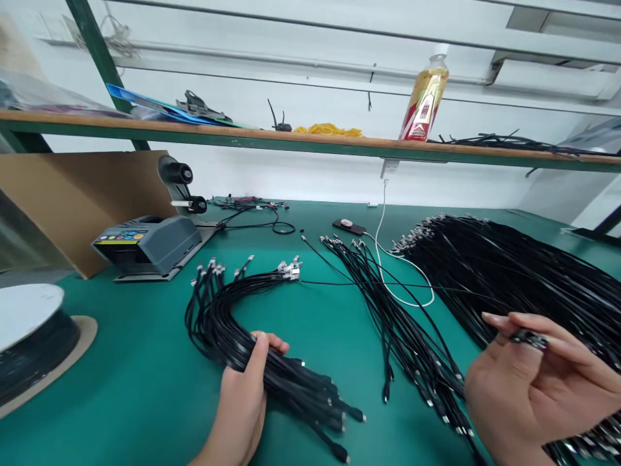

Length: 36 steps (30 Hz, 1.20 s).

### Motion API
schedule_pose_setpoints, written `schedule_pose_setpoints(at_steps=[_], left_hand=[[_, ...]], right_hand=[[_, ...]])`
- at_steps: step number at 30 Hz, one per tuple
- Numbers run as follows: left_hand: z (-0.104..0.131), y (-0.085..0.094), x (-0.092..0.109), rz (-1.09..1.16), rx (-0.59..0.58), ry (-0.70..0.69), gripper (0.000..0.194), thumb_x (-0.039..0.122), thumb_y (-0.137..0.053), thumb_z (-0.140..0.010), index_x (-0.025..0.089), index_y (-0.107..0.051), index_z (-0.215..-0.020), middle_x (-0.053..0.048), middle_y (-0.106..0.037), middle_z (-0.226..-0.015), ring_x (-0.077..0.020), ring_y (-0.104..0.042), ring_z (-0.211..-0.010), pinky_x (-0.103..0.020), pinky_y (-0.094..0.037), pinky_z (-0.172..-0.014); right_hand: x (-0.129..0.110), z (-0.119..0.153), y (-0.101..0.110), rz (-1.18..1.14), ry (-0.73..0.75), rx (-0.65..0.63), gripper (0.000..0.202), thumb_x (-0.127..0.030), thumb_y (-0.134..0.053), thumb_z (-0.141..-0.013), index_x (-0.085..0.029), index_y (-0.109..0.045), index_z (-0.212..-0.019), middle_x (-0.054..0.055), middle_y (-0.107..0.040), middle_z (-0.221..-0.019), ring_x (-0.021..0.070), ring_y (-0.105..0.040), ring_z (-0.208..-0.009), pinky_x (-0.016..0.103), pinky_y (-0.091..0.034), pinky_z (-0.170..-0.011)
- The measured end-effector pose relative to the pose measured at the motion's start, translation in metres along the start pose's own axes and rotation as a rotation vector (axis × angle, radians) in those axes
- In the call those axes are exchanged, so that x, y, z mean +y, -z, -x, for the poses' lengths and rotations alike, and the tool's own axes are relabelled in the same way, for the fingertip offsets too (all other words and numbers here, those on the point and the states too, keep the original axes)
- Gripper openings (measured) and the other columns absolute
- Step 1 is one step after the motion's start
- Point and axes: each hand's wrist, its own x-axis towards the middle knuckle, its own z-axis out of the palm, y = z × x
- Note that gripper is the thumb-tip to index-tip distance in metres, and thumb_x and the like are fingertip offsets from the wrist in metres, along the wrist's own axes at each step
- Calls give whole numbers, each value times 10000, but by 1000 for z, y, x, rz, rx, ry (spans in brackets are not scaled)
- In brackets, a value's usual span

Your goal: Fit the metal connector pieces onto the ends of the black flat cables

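Observation:
My left hand (pixel 247 388) is wrapped round the middle of a curved bundle of black cables (pixel 223 304). Silver plugs (pixel 291 268) show at the bundle's far end, and small black plugs (pixel 339 414) fan out at its near end. Off to the right, my right hand (pixel 538 382) is raised with thumb and fingers closed on a small black cable end (pixel 530 338). A thin dark cable (pixel 359 283) stretches from the silver plugs toward that hand; whether it is the same cable I cannot tell. Between the hands lies a looser group of black cables (pixel 388 304).
At the right spreads a large pile of black cables (pixel 504 259). A grey tape dispenser (pixel 155 246) and a black spool (pixel 33 336) stand at the left. A white cord (pixel 412 303) loops behind. The shelf (pixel 252 137) above carries a bottle (pixel 425 100).

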Motion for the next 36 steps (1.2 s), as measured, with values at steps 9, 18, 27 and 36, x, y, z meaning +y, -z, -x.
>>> schedule_pose_setpoints(at_steps=[9,18,27,36], left_hand=[[-1,1,-2,38,-27,93,412,508,-810,-732,199,-561,-622,5,-581,-616,-166,-536,-639,-270,-459,-547],[4,5,-10,112,-184,145,345,428,-721,-824,206,-519,-652,58,-460,-511,-109,-419,-462,-242,-390,-476],[15,5,-15,-118,-427,300,297,467,-620,-887,202,-575,-759,24,-591,-599,-147,-561,-476,-277,-472,-517],[17,9,-26,-207,-692,221,382,419,-741,-795,207,-705,-1110,-17,-653,-811,-204,-637,-774,-328,-503,-747]], right_hand=[[-5,2,-3,-66,169,-5,209,-128,-667,-844,-228,-571,-1001,57,-666,-949,218,-684,-735,370,-541,-600],[-4,45,-9,265,-20,-1437,124,-201,-455,-1001,-242,-560,-1055,27,-673,-934,189,-666,-803,307,-538,-681],[16,39,-11,416,45,-1187,163,-230,-477,-998,-203,-606,-1094,101,-690,-990,265,-666,-952,428,-536,-822],[-34,48,-6,-331,-540,-1429,173,-333,-538,-990,-241,-655,-1078,66,-578,-1093,180,-611,-989,324,-539,-853]])
